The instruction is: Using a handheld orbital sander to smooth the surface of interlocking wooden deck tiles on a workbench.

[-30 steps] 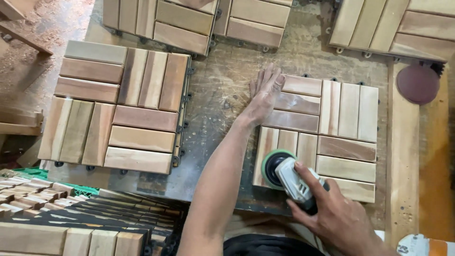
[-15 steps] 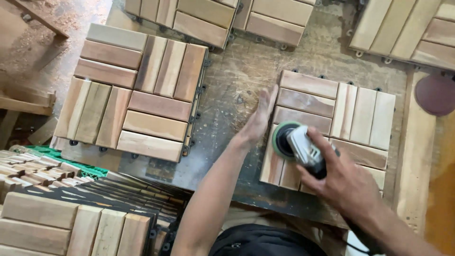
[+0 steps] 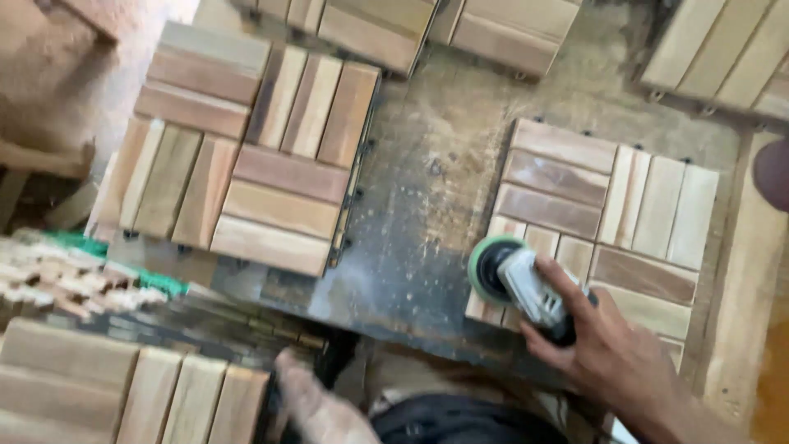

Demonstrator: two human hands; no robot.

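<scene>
On the dusty, scuffed grey workbench [image 3: 427, 189], seen from the head camera looking straight down, the right hand [image 3: 612, 349] is reaching in from the lower right corner, its wrist angling up and to the left, its fingers [image 3: 567, 279] wrapping closed over the grey body of a small handheld power sander [image 3: 526, 288]. The sander's round disc with a green rim [image 3: 491, 267] is lying flat on the near left corner of a square wooden deck tile made of pale and reddish-brown slats [image 3: 604, 218], with the disc overhanging that tile's left edge slightly. The tile is sitting on the right half of the bench, well apart from a second, similar slatted wooden tile [image 3: 255, 156] that is lying to the left. The left hand [image 3: 316, 403] is showing blurred at the bottom edge, low and near the body, away from both tiles and touching neither; its fingers are looking loosely extended, and it is holding nothing that can be made out, though the blur is hiding detail. Just to its left, the end of another stack of slatted tiles [image 3: 123, 386] is filling the lower left corner, and more tiles [image 3: 394, 29] are lining the far edge of the bench.
</scene>
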